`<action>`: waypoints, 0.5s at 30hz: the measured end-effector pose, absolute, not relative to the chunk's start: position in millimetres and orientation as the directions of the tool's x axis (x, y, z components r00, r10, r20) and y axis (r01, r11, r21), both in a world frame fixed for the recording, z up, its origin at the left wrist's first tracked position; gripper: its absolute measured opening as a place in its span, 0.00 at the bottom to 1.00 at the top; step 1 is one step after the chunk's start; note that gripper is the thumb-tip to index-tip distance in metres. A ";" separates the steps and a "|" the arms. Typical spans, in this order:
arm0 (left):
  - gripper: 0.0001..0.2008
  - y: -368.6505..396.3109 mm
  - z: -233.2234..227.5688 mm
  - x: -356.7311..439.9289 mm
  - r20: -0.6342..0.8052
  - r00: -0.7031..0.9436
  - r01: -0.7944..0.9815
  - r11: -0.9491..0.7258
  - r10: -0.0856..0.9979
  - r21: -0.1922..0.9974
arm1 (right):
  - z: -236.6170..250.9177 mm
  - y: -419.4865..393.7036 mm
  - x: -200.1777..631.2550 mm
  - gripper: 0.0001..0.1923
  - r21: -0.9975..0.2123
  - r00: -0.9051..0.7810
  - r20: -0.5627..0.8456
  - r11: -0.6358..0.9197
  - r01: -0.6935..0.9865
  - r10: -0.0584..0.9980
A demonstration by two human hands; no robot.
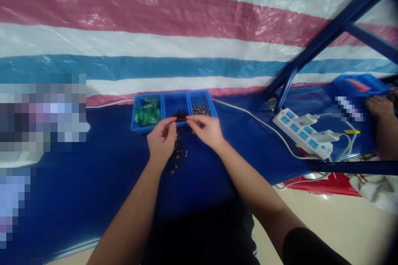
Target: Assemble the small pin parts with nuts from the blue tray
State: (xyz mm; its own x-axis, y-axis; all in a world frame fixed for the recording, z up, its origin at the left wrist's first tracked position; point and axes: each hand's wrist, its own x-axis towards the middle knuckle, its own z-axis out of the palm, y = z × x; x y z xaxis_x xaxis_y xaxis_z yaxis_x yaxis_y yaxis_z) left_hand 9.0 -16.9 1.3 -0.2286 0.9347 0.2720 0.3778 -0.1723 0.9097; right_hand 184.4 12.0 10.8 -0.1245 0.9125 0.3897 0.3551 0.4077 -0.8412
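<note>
My left hand (161, 140) and my right hand (205, 129) meet at the front edge of a blue three-compartment tray (188, 98) on a blue-covered table (93, 174). Their fingertips pinch a small dark part (181, 120) between them. The tray's left compartment holds green pieces (147, 112), the middle one dark pieces (180, 113), the right one small metallic parts (200, 109). Several small parts (178, 154) lie scattered on the cloth just under my hands.
A white power strip (301, 133) with plugs and cables lies at the right. A blue metal frame (326, 35) rises there, and another person's hand (379, 105) rests by a blue bin (357, 85). A striped tarp (186, 20) hangs behind.
</note>
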 end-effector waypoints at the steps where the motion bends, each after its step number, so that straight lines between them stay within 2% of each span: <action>1: 0.14 -16.3 1.3 9.0 0.276 -0.240 0.369 -0.176 0.931 0.913 | 10.2 12.3 184.9 0.10 -0.838 -0.117 0.370 0.385 0.386 0.922; 7: 0.12 -12.9 -0.1 8.2 0.282 -0.286 0.356 -0.172 0.916 0.919 | 5.7 14.7 186.8 0.11 -0.765 -0.117 0.338 0.346 0.544 0.934; 15: 0.11 -13.7 2.2 9.5 0.287 -0.287 0.339 -0.183 0.914 0.923 | 7.9 13.6 186.8 0.12 -0.758 -0.158 0.304 0.339 0.558 0.940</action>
